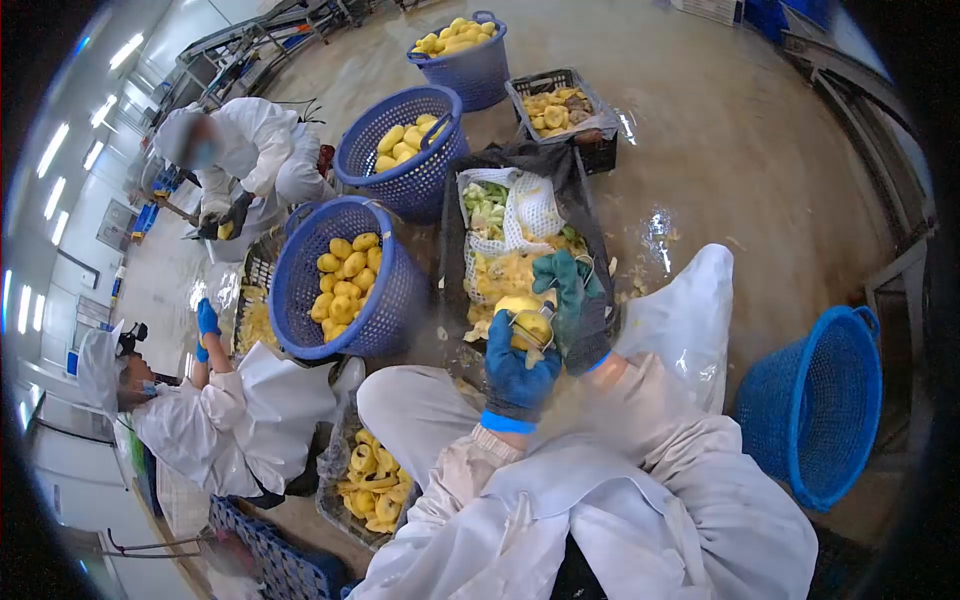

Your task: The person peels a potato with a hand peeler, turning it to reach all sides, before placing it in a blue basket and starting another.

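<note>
Left hand (520,375): gripping yellow produce (532,327)
Right hand (573,300): grasping peeler (548,346)
Floor (760,190): shining wet
Lights (53,150): glowing far left

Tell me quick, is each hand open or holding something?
Left hand: closed, holding a yellow fruit.
Right hand: closed, seemingly holding a metal peeler at the fruit.

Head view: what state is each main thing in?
Yellow piece: in left hand.
Left hand: gloved, closed round it.
Right hand: gloved, fingers bent.
Farthest produce basket: heaped.
Nearest produce basket: partly filled.
Lined crate: holding scraps, netting.
Floor: wet-looking.
Ceiling lights: on.
</note>
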A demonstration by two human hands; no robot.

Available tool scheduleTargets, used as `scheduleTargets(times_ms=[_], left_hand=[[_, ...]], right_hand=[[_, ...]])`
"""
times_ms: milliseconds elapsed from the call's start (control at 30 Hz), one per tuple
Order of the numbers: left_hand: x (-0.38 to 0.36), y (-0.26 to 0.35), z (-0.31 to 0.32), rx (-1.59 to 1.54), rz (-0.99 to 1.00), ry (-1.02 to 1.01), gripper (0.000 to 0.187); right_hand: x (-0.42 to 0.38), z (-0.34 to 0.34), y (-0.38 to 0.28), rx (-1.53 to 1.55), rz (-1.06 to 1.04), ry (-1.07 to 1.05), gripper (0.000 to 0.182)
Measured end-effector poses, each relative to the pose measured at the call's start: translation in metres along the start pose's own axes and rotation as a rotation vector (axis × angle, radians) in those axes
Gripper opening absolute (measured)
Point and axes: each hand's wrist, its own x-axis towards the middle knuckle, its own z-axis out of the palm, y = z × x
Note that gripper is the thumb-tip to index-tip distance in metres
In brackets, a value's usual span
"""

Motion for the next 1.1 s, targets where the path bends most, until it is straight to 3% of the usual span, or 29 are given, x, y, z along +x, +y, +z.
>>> scheduleTargets(times_ms=[67,133,167,200,233,267,300,333,400,467,533,633,667,767,833,867,900,967,1033,1100], left_hand=[[-0.002,0.001,0.001,0.05,-0.035,-0.021,0.044],[-0.002,0.015,0.002,0.176,-0.041,-0.039,0.043],[-0.002,0.015,0.001,-0.348,-0.321,0.057,0.042],[0.004,0.014,0.0,-0.88,-0.587,0.156,0.04],[0.008,0.021,-0.002,-1.177,-0.711,0.198,0.036],[0.011,0.027,-0.003,-1.464,-0.846,0.283,0.032],[0.017,0.033,-0.003,-1.437,-0.814,0.273,0.031],[0.02,0.036,-0.001,-1.413,-0.795,0.273,0.03],[0.021,0.015,0.004,-1.476,-0.803,0.243,0.028],[0.01,-0.022,0.007,-0.709,-0.398,0.061,0.028],[0.021,0.014,0.005,-1.464,-0.867,0.134,0.029],[0.017,0.018,0.003,-1.382,-0.809,0.24,0.031],[0.016,0.016,-0.002,-1.326,-0.792,0.079,0.033],[0.02,0.028,0.007,-1.307,-0.741,0.031,0.033],[0.017,0.037,0.005,-1.347,-0.763,0.186,0.035],[0.019,0.038,0.004,-1.364,-0.777,0.26,0.036],[0.022,0.031,0.002,-1.37,-0.757,0.175,0.035],[0.021,0.009,0.0,-1.383,-0.733,0.014,0.034],[0.023,0.014,0.006,-1.436,-0.765,0.091,0.033],[0.017,0.022,0.005,-1.374,-0.765,0.238,0.033]], right_hand=[[0.005,-0.005,0.005,0.066,0.105,-0.029,0.033],[0.017,-0.018,0.019,-0.24,-0.313,-0.096,0.029],[0.024,-0.032,0.033,-0.395,-0.517,-0.128,0.027],[0.047,-0.06,0.05,-0.388,-0.511,-0.052,0.023],[0.07,-0.088,0.067,-0.379,-0.503,0.024,0.019],[0.078,-0.1,0.055,0.007,-0.349,0.038,0.019],[0.083,-0.104,0.045,0.387,-0.185,0.047,0.019],[0.075,-0.094,0.038,0.483,-0.012,0.118,0.022],[0.041,-0.06,0.033,-0.26,-0.382,0.066,0.023],[0.012,-0.019,0.006,0.106,0.008,-0.065,0.021],[0.038,-0.04,0.037,-0.018,-0.229,-0.012,0.02],[0.059,-0.059,0.046,-0.241,-0.421,0.042,0.016],[0.05,-0.053,0.054,-0.295,-0.421,0.047,0.015],[0.049,-0.064,0.046,-0.494,-0.536,0.069,0.016],[0.064,-0.066,0.025,-0.612,-0.665,0.064,0.019],[0.061,-0.062,0.018,-0.223,-0.39,0.002,0.018],[0.057,-0.056,0.008,0.195,-0.135,0.043,0.017],[0.034,-0.037,0.017,-0.025,-0.273,-0.032,0.016],[0.031,-0.042,0.033,-0.257,-0.324,-0.084,0.014],[0.059,-0.054,0.032,0.124,-0.284,-0.011,0.014]])
